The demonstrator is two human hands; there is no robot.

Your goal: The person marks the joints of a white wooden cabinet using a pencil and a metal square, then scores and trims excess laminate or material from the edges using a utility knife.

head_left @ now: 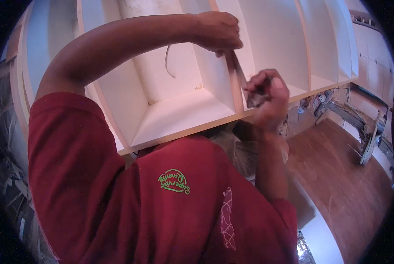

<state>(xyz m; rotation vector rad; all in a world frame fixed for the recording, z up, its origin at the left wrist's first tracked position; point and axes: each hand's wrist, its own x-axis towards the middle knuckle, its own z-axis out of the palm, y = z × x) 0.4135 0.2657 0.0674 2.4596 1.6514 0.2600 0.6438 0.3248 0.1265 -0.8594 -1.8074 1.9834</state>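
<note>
My left hand point(217, 31) is closed at the upper end of a narrow, dark brownish strip point(238, 69), over the front edge of an upright divider point(232, 79) in a white cabinet. From there the strip slants down toward my right hand point(272, 94). That hand is closed too, its fingers curled around a small dark flat piece point(253, 100) near the lower part of the divider. Motion blur and the fingers hide what kind of thing the piece is, and whether it is joined to the strip. Below my left forearm, a thin curled sliver point(167, 64) shows against the white interior.
The cabinet's open compartments point(276, 39) spread left and right, with a wood-toned front edge point(184, 133) close to my chest. On the right lies a brown wooden board point(333, 176). Beyond it are a worn wooden frame piece point(351, 112) and scattered items.
</note>
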